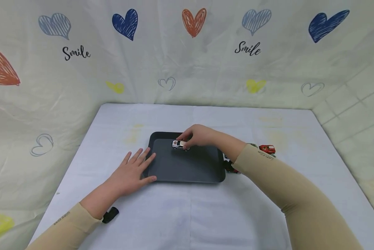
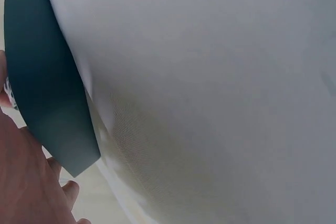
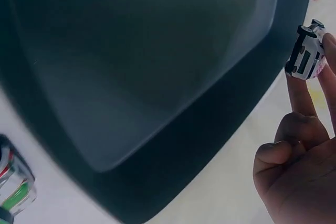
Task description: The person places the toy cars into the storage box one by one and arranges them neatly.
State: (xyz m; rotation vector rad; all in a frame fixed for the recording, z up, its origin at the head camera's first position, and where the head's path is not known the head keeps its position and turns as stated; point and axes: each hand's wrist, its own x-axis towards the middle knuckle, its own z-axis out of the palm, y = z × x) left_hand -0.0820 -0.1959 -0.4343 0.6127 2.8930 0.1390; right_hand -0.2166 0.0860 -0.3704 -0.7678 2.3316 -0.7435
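Observation:
Between the thumb and fingers of my right hand (image 1: 199, 135) is a white toy car (image 1: 179, 144) with dark windows, held over the far part of a dark grey tray (image 1: 187, 170). The right wrist view shows the same toy car (image 3: 307, 53) pinched at the fingertips, its wheels turned toward the camera. My left hand (image 1: 132, 173) lies with fingers spread at the tray's left edge, fingertips touching the rim. In the left wrist view the left hand (image 2: 31, 177) is beside the tray's side (image 2: 50, 87).
Right of the tray, partly hidden by my right forearm, are a red toy car (image 1: 267, 149) and a black one (image 1: 230, 167). A white-and-green toy car (image 3: 16, 182) shows in the right wrist view. A white cloth covers the table (image 1: 174, 211); a patterned curtain (image 1: 187, 62) hangs behind.

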